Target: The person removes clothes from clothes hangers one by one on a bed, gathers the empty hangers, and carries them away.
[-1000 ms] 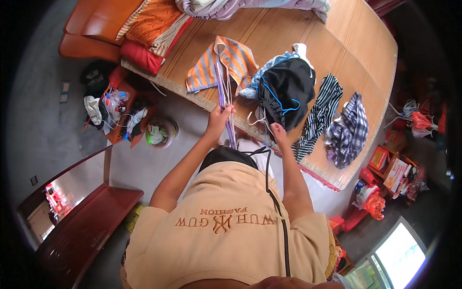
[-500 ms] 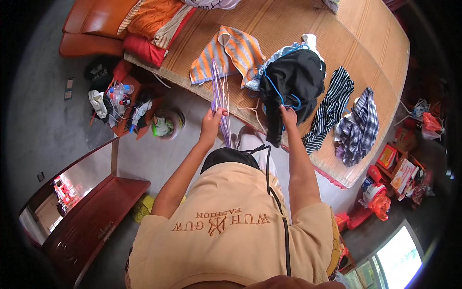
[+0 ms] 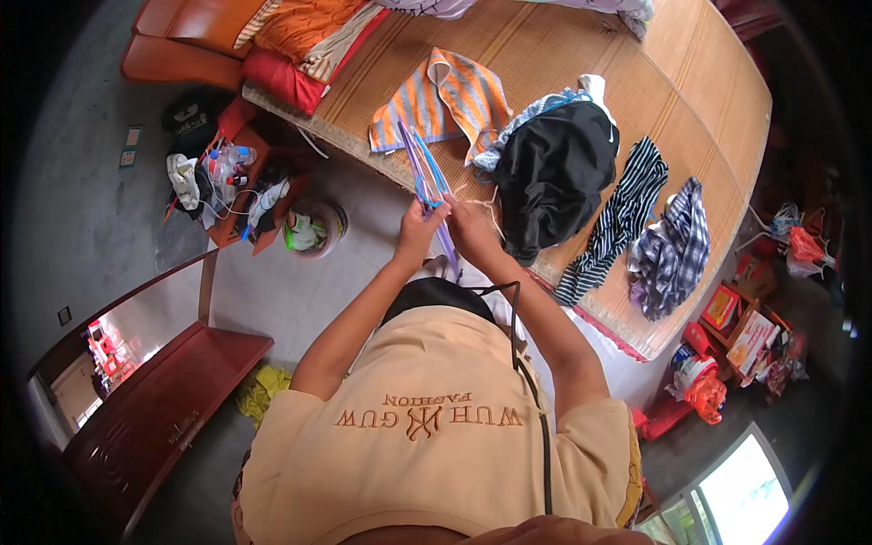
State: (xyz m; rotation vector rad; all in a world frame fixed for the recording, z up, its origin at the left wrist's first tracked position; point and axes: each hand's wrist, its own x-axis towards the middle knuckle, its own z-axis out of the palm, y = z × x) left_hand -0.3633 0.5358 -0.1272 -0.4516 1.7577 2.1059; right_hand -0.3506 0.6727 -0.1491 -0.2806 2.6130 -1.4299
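Note:
My left hand (image 3: pixel 421 229) is closed round a bundle of thin clothes hangers (image 3: pixel 420 173), purple and blue, which point away from me over the bed's edge. Close against it, my right hand (image 3: pixel 471 232) has its fingers closed at the near end of the blue hanger (image 3: pixel 433 162). Beyond the hangers lies an orange-and-grey striped cloth (image 3: pixel 463 86). A heap of black clothing (image 3: pixel 559 173) sits to the right of my hands, with blue-and-white fabric under its far side. A pale hanger (image 3: pixel 486 202) lies partly hidden beside that heap.
On the bed mat (image 3: pixel 677 118) are a black-and-white striped garment (image 3: pixel 613 222) and a checked garment (image 3: pixel 674 245). A bin (image 3: pixel 313 232) and a cluttered stand (image 3: pixel 238 195) are at the left. Boxes (image 3: pixel 749 341) and bags stand at the right.
My right hand has moved left from the black clothing to my left hand, bringing the blue hanger away from the heap. The blue hanger now lies alongside the purple ones.

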